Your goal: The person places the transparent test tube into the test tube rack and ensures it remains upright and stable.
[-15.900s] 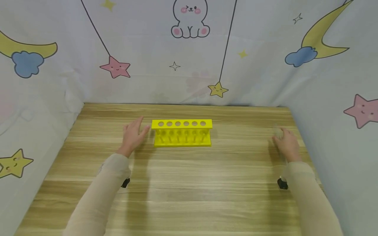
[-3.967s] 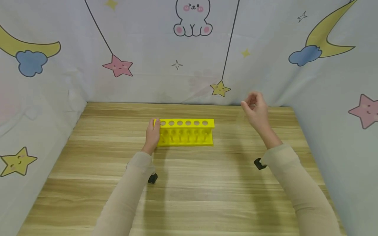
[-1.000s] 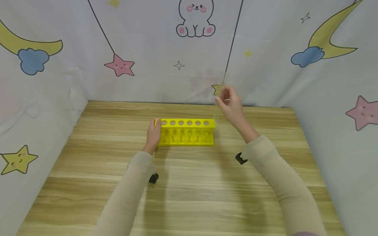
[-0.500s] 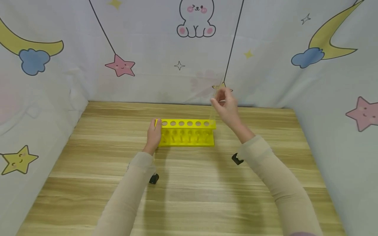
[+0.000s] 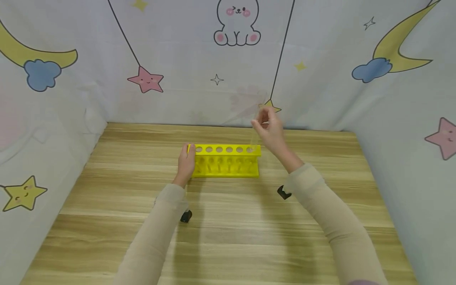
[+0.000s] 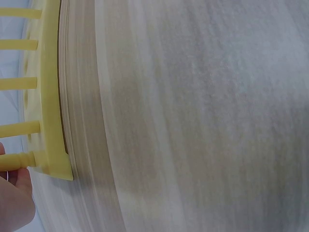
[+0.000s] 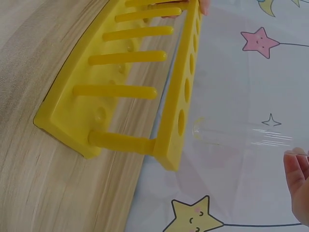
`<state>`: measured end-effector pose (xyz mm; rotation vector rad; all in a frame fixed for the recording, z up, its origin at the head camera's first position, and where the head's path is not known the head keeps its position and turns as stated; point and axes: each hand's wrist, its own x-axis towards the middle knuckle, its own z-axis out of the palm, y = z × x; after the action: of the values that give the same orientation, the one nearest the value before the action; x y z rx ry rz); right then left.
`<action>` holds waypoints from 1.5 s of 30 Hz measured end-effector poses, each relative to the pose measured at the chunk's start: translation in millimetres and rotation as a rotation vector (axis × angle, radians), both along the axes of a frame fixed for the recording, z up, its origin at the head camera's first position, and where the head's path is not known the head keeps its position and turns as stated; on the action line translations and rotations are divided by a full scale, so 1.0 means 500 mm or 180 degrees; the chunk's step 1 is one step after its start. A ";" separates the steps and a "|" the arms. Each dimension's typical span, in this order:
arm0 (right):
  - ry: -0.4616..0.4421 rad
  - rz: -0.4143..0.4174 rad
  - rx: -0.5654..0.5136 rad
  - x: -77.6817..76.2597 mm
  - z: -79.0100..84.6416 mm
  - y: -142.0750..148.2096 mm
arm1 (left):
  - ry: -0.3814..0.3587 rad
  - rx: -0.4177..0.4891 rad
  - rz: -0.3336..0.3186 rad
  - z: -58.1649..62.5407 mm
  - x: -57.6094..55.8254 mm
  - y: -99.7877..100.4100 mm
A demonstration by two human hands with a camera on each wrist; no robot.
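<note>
A yellow test tube rack [image 5: 228, 174] stands on the table with a row of holes along its top bar and pegs below. My left hand [image 5: 185, 164] grips the rack's left end; in the left wrist view its fingers [image 6: 23, 180] lie around the end post. My right hand [image 5: 271, 130] pinches a clear test tube [image 5: 253, 139] between thumb and fingers, above the rack's right end. In the right wrist view the test tube [image 7: 227, 133] has its rounded end just short of the endmost hole, apart from the top bar.
The wooden table [image 5: 228, 237] stretches in front of the rack. White cloth [image 5: 178, 103] printed with stars, moons and a bear hangs at the back and both sides. A black wrist piece [image 5: 284, 192] shows below the right sleeve, and another black piece [image 5: 186, 216] below the left.
Over the last second my right hand moves left with the test tube, bringing its lower end over the rack's rightmost hole. My left hand stays on the rack; earlier it was beside it.
</note>
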<state>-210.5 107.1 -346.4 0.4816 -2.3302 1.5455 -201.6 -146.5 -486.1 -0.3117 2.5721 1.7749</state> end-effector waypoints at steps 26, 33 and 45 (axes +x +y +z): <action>0.0161 -0.0094 0.0125 0.003 -0.019 -0.016 | -0.0002 0.0011 -0.0054 -0.006 -0.003 -0.001; 0.0153 -0.0090 0.0112 0.002 -0.023 -0.018 | 0.0000 0.0023 -0.0020 -0.003 -0.003 0.000; 0.0204 -0.0087 0.0168 -0.029 -0.077 -0.010 | 0.0009 -0.0022 0.0004 -0.005 -0.004 -0.002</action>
<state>-225.0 102.2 -384.7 0.5022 -2.3243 1.4380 -203.5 -147.6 -488.4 -0.3115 2.5809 1.7686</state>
